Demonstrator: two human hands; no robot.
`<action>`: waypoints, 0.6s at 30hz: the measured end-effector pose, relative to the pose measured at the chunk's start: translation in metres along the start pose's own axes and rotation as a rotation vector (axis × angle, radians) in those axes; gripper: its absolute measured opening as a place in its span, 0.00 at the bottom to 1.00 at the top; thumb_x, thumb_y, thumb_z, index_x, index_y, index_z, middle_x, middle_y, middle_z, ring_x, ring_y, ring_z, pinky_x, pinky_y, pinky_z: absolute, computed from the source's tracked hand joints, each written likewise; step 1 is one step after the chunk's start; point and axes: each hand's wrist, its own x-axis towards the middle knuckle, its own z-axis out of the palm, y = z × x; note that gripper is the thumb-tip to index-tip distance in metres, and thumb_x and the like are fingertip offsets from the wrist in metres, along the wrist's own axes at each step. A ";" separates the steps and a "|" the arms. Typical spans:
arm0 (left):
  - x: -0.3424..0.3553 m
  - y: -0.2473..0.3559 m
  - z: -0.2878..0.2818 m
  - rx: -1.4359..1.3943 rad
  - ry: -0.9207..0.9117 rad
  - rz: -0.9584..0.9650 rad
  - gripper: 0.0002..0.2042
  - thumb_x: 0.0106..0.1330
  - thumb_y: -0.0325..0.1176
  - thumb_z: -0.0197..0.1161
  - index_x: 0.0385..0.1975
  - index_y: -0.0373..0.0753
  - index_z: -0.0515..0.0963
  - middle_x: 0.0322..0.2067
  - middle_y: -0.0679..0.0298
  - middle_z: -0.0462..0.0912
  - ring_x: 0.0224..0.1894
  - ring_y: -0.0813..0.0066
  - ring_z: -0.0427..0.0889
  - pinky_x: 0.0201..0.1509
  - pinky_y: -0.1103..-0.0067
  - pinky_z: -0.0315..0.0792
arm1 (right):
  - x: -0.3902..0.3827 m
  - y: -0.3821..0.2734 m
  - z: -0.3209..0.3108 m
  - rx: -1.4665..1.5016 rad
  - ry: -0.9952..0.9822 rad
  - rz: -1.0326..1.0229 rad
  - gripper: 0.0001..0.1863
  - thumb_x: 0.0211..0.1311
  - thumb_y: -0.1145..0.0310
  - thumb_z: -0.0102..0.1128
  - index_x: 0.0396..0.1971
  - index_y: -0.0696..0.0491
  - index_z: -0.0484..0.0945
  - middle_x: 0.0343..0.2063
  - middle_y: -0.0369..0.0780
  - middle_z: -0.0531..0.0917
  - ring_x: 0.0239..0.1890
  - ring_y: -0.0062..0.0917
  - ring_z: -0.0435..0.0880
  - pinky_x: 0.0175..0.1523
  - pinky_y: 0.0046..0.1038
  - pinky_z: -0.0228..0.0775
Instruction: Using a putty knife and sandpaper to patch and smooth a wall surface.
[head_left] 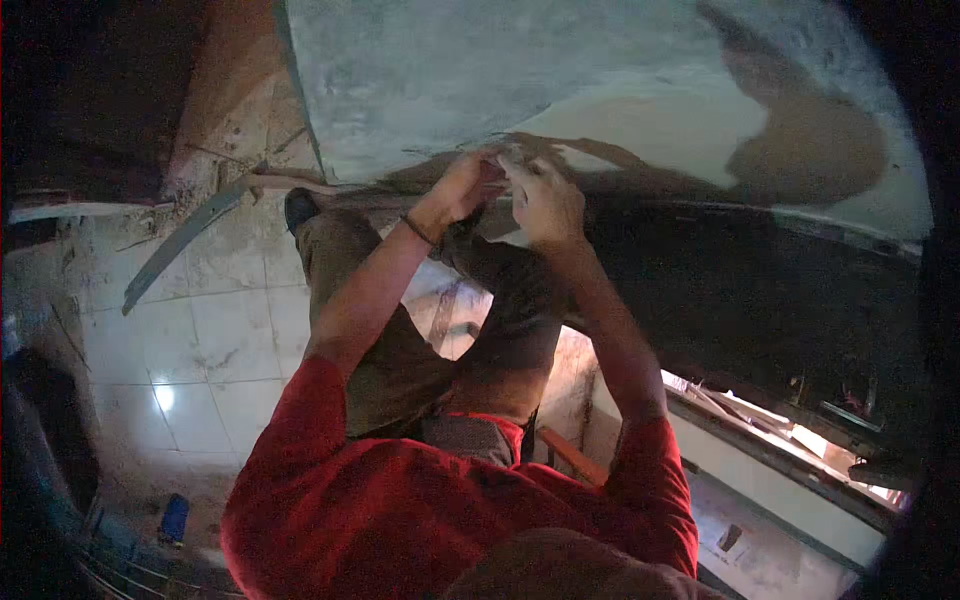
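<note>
Both of my hands meet at the lower edge of a large pale grey, patchy panel [420, 80]. My left hand [470, 185], a dark band at its wrist, has curled fingers close to my right fingertips. My right hand [542, 200] is closed, with thumb and fingers drawn together at the panel's edge. What they grip, if anything, is too small and shadowed to make out. Dark shadows fall across the panel beside them, and a dark surface [690, 270] runs beneath it on the right.
My trousered legs [340, 270] are bent beneath my arms. A bent grey strip [180, 240] angles over the dirty tiled floor [230, 340] at left. A blue object [174, 518] lies lower left. An orange bar [570, 455] and a white ledge [780, 500] are at lower right.
</note>
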 end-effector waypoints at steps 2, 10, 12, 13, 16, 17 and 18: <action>0.001 -0.002 -0.003 -0.040 0.045 0.158 0.18 0.68 0.48 0.47 0.46 0.42 0.74 0.40 0.62 0.79 0.41 0.70 0.76 0.44 0.74 0.68 | -0.003 -0.003 -0.002 0.059 0.122 -0.074 0.21 0.57 0.69 0.52 0.51 0.39 0.75 0.49 0.45 0.76 0.47 0.42 0.78 0.47 0.42 0.73; 0.023 -0.002 -0.030 -0.006 -0.089 0.020 0.19 0.69 0.48 0.47 0.51 0.42 0.71 0.48 0.63 0.77 0.49 0.70 0.75 0.53 0.72 0.66 | 0.003 -0.005 -0.003 0.003 0.150 -0.093 0.19 0.56 0.68 0.54 0.50 0.40 0.77 0.41 0.47 0.79 0.43 0.43 0.79 0.46 0.41 0.72; 0.028 0.001 -0.032 -0.002 -0.091 -0.002 0.20 0.69 0.48 0.45 0.49 0.40 0.72 0.47 0.62 0.78 0.48 0.69 0.76 0.53 0.71 0.67 | 0.009 -0.003 -0.001 -0.009 0.165 -0.109 0.19 0.56 0.68 0.55 0.49 0.41 0.77 0.39 0.47 0.80 0.41 0.43 0.79 0.45 0.41 0.72; 0.026 -0.001 -0.030 -0.025 -0.068 0.000 0.20 0.69 0.48 0.44 0.49 0.39 0.73 0.46 0.61 0.78 0.48 0.68 0.76 0.53 0.71 0.67 | 0.011 -0.001 0.000 -0.018 0.149 -0.102 0.19 0.56 0.68 0.55 0.49 0.41 0.77 0.39 0.47 0.80 0.41 0.43 0.79 0.46 0.41 0.72; 0.021 0.001 -0.023 -0.025 -0.008 0.122 0.21 0.70 0.48 0.42 0.48 0.37 0.73 0.46 0.60 0.79 0.47 0.67 0.77 0.53 0.70 0.66 | 0.014 0.001 0.004 0.049 0.115 -0.105 0.19 0.56 0.69 0.55 0.50 0.41 0.77 0.40 0.46 0.80 0.43 0.43 0.78 0.47 0.42 0.71; 0.017 -0.002 -0.018 -0.053 0.070 0.059 0.22 0.70 0.48 0.41 0.48 0.37 0.73 0.46 0.60 0.79 0.46 0.67 0.77 0.53 0.70 0.66 | 0.014 0.000 0.005 0.098 0.066 -0.070 0.19 0.56 0.69 0.55 0.50 0.41 0.77 0.41 0.45 0.80 0.44 0.43 0.78 0.48 0.42 0.71; 0.012 -0.004 -0.015 -0.056 0.023 0.067 0.20 0.70 0.47 0.42 0.49 0.40 0.73 0.46 0.62 0.78 0.48 0.68 0.75 0.54 0.70 0.66 | 0.014 0.000 0.004 0.086 0.062 -0.047 0.18 0.56 0.68 0.54 0.49 0.42 0.77 0.41 0.46 0.80 0.43 0.44 0.78 0.47 0.42 0.71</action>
